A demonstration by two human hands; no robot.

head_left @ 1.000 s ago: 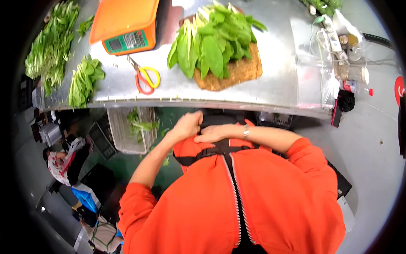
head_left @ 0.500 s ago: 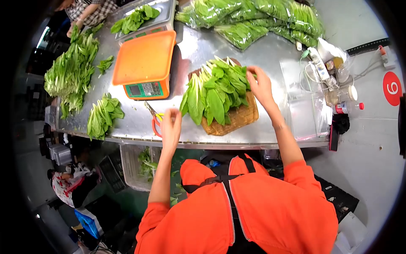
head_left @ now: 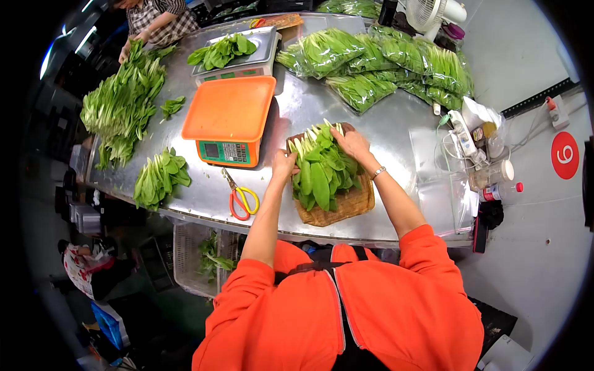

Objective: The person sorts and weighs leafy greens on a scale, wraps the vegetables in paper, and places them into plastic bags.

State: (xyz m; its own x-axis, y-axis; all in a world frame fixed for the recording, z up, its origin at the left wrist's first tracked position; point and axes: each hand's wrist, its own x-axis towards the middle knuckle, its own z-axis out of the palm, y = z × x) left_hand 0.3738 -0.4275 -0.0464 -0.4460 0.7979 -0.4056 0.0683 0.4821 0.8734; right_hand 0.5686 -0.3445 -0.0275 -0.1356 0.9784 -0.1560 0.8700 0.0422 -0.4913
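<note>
A bunch of leafy greens (head_left: 323, 176) lies on a brown, folded-looking pad (head_left: 337, 215), pale stems pointing away from me and leaves towards me. My left hand (head_left: 284, 166) is closed at the left edge of the bunch, its fingertips partly hidden. On the other side, my right hand (head_left: 354, 146) grips the bunch near the stems, fingers over the top. Left of the pad lie scissors (head_left: 241, 199) with one red and one yellow handle. Beyond them stands an orange scale (head_left: 229, 111) with nothing on its pan.
Loose greens (head_left: 124, 108) are heaped at the left, with a smaller bunch (head_left: 162, 178) nearer me. A second scale (head_left: 263, 46) holds greens. Bagged greens (head_left: 362, 89) lie at the back. Jars and a power strip (head_left: 461, 131) line the right edge. Another person's hands (head_left: 133, 44) touch the heap.
Both hands have come inward onto the bunch, and its leaves are drawn closer together. The camera view has shifted, showing more of the table's far side.
</note>
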